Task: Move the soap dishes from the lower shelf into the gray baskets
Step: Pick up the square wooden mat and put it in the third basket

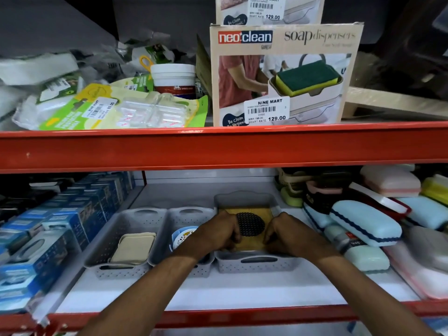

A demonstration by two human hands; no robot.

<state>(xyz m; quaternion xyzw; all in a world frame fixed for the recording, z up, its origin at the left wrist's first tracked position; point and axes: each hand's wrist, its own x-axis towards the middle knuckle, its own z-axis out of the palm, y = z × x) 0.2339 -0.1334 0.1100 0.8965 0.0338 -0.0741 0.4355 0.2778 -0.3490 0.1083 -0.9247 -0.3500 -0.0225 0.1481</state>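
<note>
Three gray baskets stand side by side on the lower white shelf: a left one (106,238), a middle one (169,221) and a right one (257,264). A yellow soap dish (249,214) with a dark round mesh sits inside the right basket. My left hand (218,232) grips its left edge and my right hand (282,235) grips its right edge. A cream soap dish (133,248) lies in the left basket. A blue round-topped item (183,236) lies in the middle basket, partly hidden by my left hand. More soap dishes (363,221) are piled to the right.
Blue boxes (60,229) fill the shelf's left side. The red shelf beam (218,149) runs overhead, with a Neo Clean soap dispenser box (283,76) and packets above it. A red front rail (242,316) edges the lower shelf.
</note>
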